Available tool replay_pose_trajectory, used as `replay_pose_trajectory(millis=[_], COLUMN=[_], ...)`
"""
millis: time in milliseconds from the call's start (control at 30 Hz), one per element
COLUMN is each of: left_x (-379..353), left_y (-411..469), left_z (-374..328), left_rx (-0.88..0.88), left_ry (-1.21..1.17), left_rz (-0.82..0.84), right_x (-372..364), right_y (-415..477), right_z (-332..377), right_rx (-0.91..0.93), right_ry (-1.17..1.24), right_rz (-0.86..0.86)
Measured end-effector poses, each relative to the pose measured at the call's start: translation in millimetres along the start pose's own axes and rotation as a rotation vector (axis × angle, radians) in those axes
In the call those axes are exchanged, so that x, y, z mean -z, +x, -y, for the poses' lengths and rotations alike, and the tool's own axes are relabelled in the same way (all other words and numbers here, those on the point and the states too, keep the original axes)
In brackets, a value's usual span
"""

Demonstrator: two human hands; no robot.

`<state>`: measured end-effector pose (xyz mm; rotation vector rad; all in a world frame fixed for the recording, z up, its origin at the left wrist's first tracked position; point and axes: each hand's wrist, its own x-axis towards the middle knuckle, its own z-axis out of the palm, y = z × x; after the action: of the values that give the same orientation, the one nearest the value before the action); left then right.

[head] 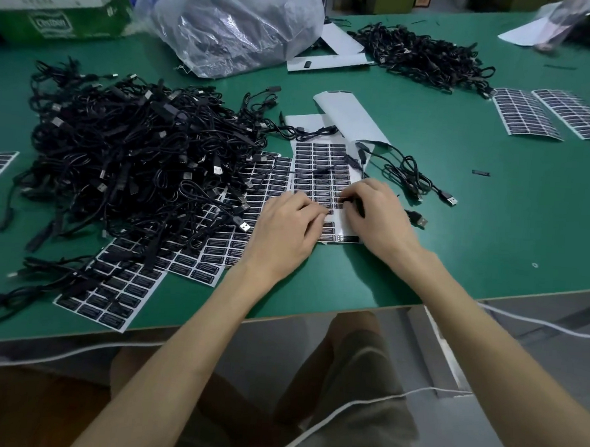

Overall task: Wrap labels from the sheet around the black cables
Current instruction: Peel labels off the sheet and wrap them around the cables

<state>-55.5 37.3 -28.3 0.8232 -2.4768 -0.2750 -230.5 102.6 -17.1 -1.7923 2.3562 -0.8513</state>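
A black cable (351, 201) is pinched in the right hand (377, 215) directly over the label sheet (318, 176), which lies on the green table (491, 240) just beside the heap of cables (130, 153); the left hand (286, 231) is curled down onto the sheet's near rows, though whether a label is gripped cannot be told. The step is judged to be the peeling of a label, which must next be folded squarely round the cable.

Green table (492, 216) — cable heap (126, 159), label sheets (140, 276), plastic bag (235, 25)
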Motion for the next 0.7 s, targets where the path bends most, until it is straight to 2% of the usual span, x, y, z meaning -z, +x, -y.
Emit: replay_pose_trajectory(millis=[233,400,500,600,700], left_x=[3.3,4.1,6.0,10.7,16.6], left_y=[0.0,-0.8,-1.1,-3.4,-6.6], left_z=[-2.2,-2.5,-3.4,-6.1,-9.6], left_rx=[0.006,-0.007,-0.049,-0.088,-0.158], left_ry=[-0.042,-0.064,-0.064,-0.06,-0.058], left_rz=[0.005,-0.003,-0.036,-0.13,-0.218], right_x=[23.0,27.5,15.9,-3.3,-19.5], right_y=[24.6,29.5,18.5,5.5,-2.2], right_z=[-34.0,-29.7,-7.0,19.3,31.9], right_rx=[0.039,0.018,0.046,0.095,0.145], right_ry=[-0.033,-0.076,0.05,0.205,0.262], right_rz=[0.063,0.076,0.068,0.137,0.153])
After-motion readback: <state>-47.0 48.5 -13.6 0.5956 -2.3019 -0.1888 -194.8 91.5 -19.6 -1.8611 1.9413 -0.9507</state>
